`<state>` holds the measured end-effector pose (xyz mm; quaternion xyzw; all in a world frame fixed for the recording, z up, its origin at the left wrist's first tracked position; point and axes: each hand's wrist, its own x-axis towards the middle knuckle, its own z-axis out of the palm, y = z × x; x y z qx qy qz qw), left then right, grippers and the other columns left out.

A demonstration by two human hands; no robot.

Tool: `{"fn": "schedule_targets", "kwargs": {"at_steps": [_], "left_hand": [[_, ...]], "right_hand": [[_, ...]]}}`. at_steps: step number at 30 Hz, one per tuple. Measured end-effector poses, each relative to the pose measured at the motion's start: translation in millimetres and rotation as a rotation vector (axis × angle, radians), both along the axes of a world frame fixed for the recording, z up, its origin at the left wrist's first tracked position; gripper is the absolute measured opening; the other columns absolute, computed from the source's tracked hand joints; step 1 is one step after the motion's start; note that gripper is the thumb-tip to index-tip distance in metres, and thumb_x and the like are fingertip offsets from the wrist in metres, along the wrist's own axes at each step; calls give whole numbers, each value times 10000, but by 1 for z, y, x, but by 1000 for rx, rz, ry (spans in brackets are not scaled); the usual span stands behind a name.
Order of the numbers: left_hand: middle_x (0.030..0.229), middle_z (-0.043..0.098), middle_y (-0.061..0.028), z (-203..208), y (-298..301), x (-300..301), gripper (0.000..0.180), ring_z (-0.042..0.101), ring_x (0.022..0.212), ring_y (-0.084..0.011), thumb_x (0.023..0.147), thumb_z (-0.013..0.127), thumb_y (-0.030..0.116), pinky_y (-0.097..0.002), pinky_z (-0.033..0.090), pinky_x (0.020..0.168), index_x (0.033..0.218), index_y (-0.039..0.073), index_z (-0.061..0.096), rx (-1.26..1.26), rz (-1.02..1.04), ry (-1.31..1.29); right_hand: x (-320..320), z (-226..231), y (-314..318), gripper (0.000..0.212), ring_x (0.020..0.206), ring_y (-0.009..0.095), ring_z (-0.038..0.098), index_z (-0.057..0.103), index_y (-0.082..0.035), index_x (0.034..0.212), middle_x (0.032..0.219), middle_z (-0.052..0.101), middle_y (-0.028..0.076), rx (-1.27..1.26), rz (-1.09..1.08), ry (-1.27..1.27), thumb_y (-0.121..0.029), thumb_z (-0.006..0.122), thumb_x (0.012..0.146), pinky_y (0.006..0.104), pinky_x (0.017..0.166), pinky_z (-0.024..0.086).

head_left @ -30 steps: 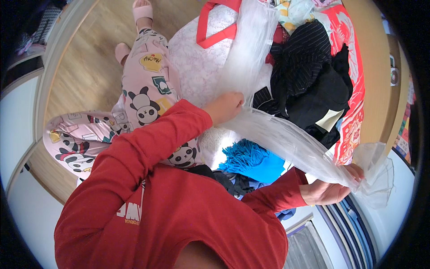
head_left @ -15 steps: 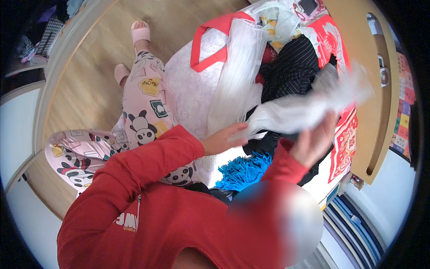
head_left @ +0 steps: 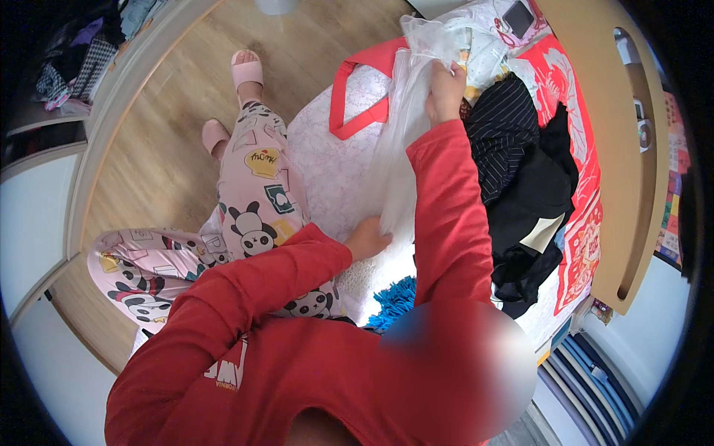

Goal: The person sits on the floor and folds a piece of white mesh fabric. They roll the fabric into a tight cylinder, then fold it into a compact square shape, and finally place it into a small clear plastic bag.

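A long piece of white sheer fabric (head_left: 398, 149) stretches along the bed between my two hands. At its far end my right hand (head_left: 446, 91) is closed on the fabric, the arm reaching straight ahead. My left hand (head_left: 367, 238) lies at the near end with its fingers curled at the fabric's edge. A red strap (head_left: 338, 93), bent into a loop, lies left of the fabric. To the right of my right arm is a heap of black clothes (head_left: 528, 182), one piece pinstriped. Bright blue yarn fringe (head_left: 393, 303) shows beside my right sleeve.
The pale patterned bedspread (head_left: 316, 137) lies beneath these things. A red and white printed cloth (head_left: 576, 245) runs beside the wooden headboard (head_left: 617, 163). A dark phone (head_left: 518, 18) lies at the far end. An open cupboard with clothes (head_left: 78, 70) stands far left.
My right hand has swung forward and left, laying the bunched sheer fabric lengthwise over the pale bedspread. The black clothes are uncovered. My left hand has shifted slightly toward me.
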<state>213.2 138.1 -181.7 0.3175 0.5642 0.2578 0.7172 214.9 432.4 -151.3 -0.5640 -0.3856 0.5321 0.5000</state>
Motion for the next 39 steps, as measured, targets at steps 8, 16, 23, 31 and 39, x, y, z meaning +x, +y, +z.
{"fn": "schedule_targets", "kwargs": {"at_steps": [8, 16, 23, 31, 39], "left_hand": [[833, 610, -191, -12, -3, -1, 340, 606, 755, -282, 771, 544, 205, -370, 465, 695, 1046, 6, 537, 87, 23, 192], [796, 611, -106, -15, 14, -17, 293, 583, 695, -173, 781, 570, 202, -303, 460, 623, 986, -5, 553, 89, 121, 42], [756, 587, -103, -22, 19, -25, 264, 560, 661, -175, 732, 625, 153, -290, 450, 604, 923, -1, 528, 179, 309, 27], [900, 534, -161, 26, 49, -45, 349, 536, 821, -309, 704, 569, 61, -376, 437, 698, 1035, 22, 465, 621, 53, 742], [1072, 478, -190, -5, 96, -64, 456, 485, 978, -319, 693, 625, 138, -372, 402, 821, 1075, -13, 426, 803, 136, 712]], "right_hand": [[68, 41, -46, 239, 805, 153, 577, 491, 6, 1046, 910, 585, 87, 146, 310, -354, -84, 549, 832, 240, 681, 463], [157, 34, -218, 199, 679, 165, 603, 557, 29, 928, 778, 618, 116, 27, 504, -749, -61, 593, 754, 265, 635, 481], [149, 7, -257, 178, 577, 263, 561, 543, 11, 825, 653, 570, 127, 154, 364, -823, -130, 605, 737, 338, 553, 452], [173, -32, -358, 470, 642, 338, 559, 515, 39, 767, 685, 563, 210, -414, 637, -784, -419, 618, 734, 406, 581, 434], [149, -7, -377, 363, 847, 157, 550, 513, 10, 1099, 995, 585, 80, -704, 389, 250, -116, 571, 764, 283, 748, 436]]}}
